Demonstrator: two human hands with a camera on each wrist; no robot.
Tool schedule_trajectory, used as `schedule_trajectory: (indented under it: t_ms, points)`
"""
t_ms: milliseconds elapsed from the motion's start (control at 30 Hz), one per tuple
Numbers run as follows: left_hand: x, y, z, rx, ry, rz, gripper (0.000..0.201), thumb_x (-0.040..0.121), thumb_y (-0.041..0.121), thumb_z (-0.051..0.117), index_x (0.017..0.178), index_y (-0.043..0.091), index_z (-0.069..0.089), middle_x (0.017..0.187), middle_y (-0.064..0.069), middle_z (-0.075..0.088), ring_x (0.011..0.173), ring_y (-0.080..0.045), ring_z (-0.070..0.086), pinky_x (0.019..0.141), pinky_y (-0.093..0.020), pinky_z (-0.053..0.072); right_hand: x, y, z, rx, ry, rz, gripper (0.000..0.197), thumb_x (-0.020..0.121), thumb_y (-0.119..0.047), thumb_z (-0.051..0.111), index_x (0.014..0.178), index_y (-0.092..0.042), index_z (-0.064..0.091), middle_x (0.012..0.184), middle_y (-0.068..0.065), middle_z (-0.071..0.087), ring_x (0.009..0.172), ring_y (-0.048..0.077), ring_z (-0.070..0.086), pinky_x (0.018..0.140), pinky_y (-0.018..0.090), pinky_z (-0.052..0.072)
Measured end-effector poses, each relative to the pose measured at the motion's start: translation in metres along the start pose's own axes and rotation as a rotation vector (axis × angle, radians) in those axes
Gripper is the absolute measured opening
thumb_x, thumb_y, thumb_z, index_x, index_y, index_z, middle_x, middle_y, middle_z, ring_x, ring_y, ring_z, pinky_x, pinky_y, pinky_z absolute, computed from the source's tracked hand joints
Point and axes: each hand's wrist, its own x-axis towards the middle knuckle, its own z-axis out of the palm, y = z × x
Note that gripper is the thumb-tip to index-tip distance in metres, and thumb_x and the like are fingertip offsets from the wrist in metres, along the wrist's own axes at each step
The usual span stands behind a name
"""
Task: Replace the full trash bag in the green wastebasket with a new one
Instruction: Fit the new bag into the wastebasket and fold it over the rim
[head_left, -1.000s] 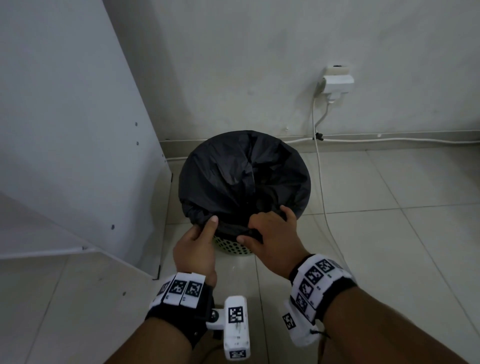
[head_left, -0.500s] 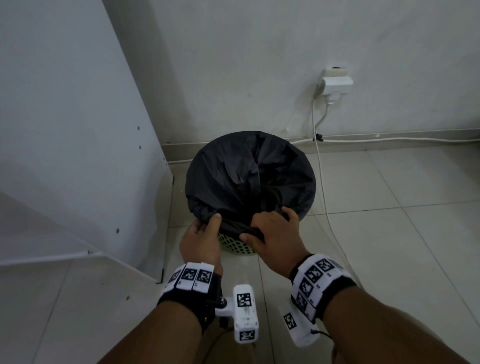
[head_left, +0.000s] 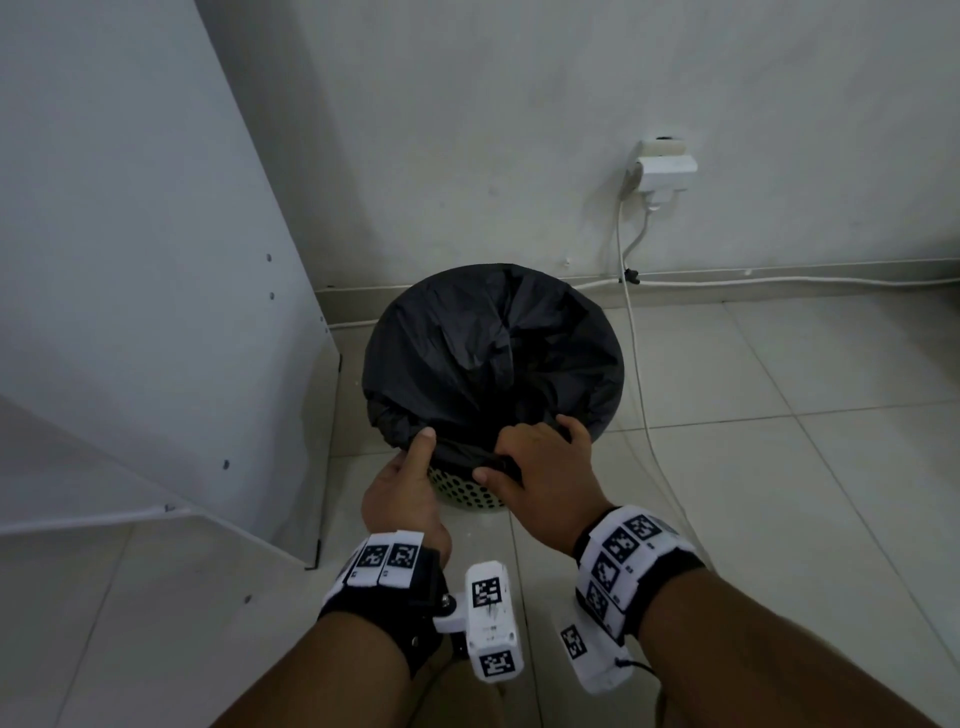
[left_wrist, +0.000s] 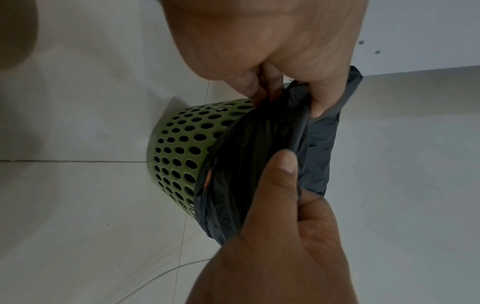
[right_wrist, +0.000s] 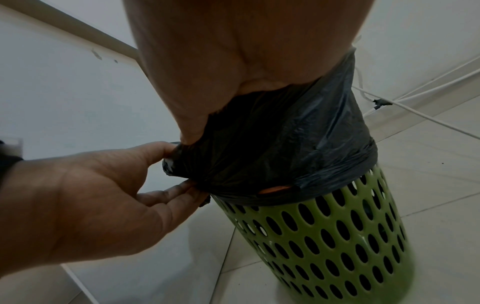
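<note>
The green perforated wastebasket (head_left: 467, 493) (left_wrist: 179, 152) (right_wrist: 337, 236) stands on the floor against the wall. A black trash bag (head_left: 493, 353) (left_wrist: 246, 156) (right_wrist: 285, 144) lines it, its edge folded down over the rim. At the near rim my left hand (head_left: 415, 457) (left_wrist: 285, 96) (right_wrist: 182, 166) pinches the folded edge, thumb on top and fingers beneath. Just beside it my right hand (head_left: 524, 457) (left_wrist: 283, 174) (right_wrist: 233, 92) grips the same edge, fingers curled over the rim. A small orange spot (right_wrist: 275, 189) shows through a hole in the bag. The bag's contents are hidden.
A white cabinet panel (head_left: 156, 260) stands close on the basket's left. A wall socket with a plug (head_left: 665, 166) sits behind on the right, and its white cable (head_left: 639, 364) runs down across the tiled floor (head_left: 779, 467) just right of the basket.
Both hands stay on the near edge of the bag. My left wrist has shifted slightly to the right; the basket has barely moved in view.
</note>
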Motion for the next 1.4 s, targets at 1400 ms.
schedule_trajectory:
  t_ms: [1400]
  points:
    - [-0.004, 0.005, 0.004, -0.121, 0.111, 0.153, 0.038, 0.088, 0.020, 0.074, 0.112, -0.008, 0.066, 0.105, -0.023, 0.072, 0.076, -0.013, 0.061, 0.060, -0.012, 0.049, 0.006, 0.002, -0.007, 0.024, -0.072, 0.009, 0.037, 0.083, -0.063, 0.037, 0.083, -0.028, 0.049, 0.078, -0.010, 0.051, 0.086, 0.012, 0.054, 0.107, 0.040, 0.017]
